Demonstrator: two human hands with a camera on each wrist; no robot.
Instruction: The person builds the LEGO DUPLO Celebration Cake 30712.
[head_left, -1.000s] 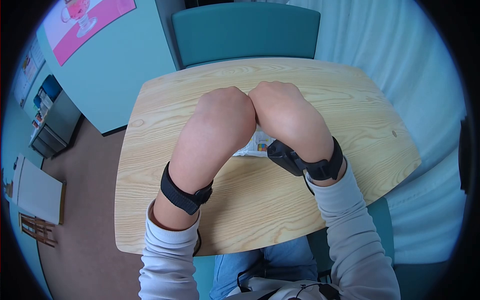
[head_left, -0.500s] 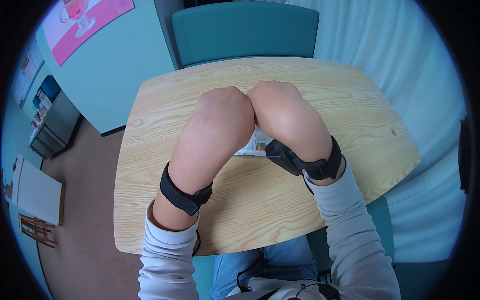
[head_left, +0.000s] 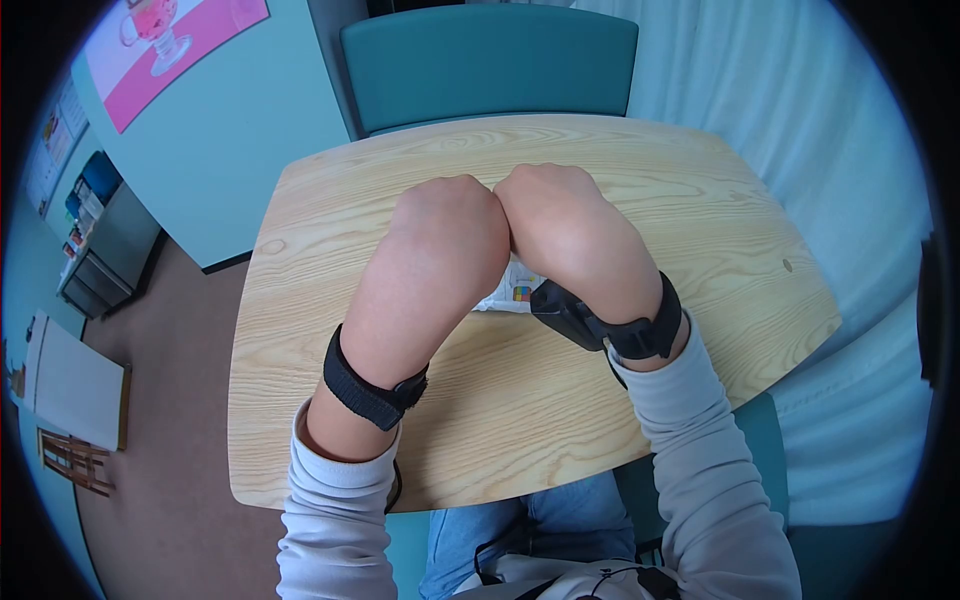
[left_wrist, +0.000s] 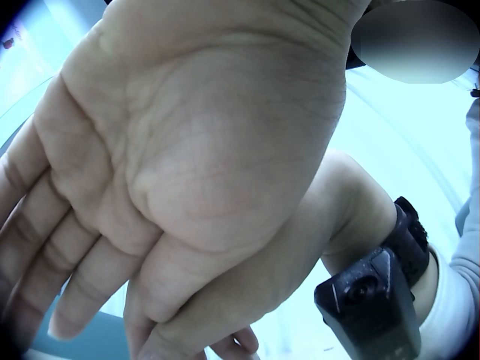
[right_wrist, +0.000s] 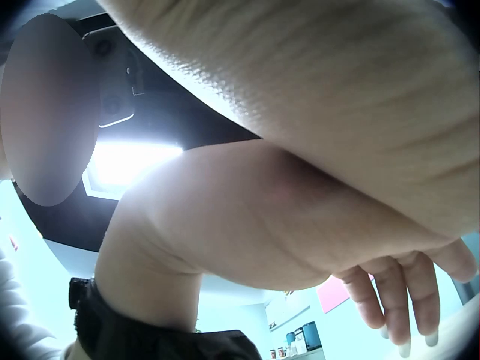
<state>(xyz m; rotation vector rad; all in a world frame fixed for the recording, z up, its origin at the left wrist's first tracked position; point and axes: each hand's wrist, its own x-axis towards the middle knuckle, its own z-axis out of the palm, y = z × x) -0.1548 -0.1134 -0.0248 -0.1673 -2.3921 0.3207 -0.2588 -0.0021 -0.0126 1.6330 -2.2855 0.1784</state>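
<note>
Holding near-still: L hand (head_left: 440,235) and R hand (head_left: 570,225) are practically where they were half a sec ago, so work on the white pkg (head_left: 508,294) looks paused, or limited to small moves the head view hides (just a guess). Pkg lies on the table (head_left: 540,410), at 6 o'clock from where the hands meet, mostly covered, its coloured squares showing. L hand arches over at 10–11 o'clock from it, R hand at 1 o'clock; they touch or merely overlap, can't tell which. Grip: L fingers (right_wrist: 391,296) hang loosely extended, w/ nothing visibly pinched. R hand's grip: can't tell, fingers mostly hidden. Whether either hand touches the pkg isn't visible. Wrist cam (head_left: 567,312) on the R side sits approx. 4 o'clock from the pkg.
</note>
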